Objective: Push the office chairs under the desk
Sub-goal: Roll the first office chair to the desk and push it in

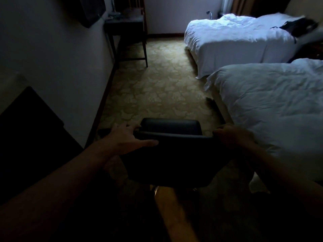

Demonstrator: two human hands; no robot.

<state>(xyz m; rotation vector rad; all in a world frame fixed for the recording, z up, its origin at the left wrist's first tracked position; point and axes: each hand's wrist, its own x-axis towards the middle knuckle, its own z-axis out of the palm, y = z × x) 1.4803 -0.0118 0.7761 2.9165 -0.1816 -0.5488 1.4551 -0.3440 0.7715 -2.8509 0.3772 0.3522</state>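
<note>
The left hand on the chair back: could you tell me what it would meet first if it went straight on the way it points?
Probably the chair seat, just beyond the left hand; depth is unclear in the dim light.

two white beds (pixel 262 102) right | patterned carpet (pixel 157 88) | wall TV (pixel 91 10) left

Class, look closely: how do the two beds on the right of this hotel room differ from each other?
The far bed has a dark item lying on it; the near bed shows nothing on its cover. The far bed sits deeper in the room, beyond the carpet; the near bed lies beside the right hand. The far bed catches brighter light; the near bed looks dimmer. Both wear rumpled white covers.
</note>
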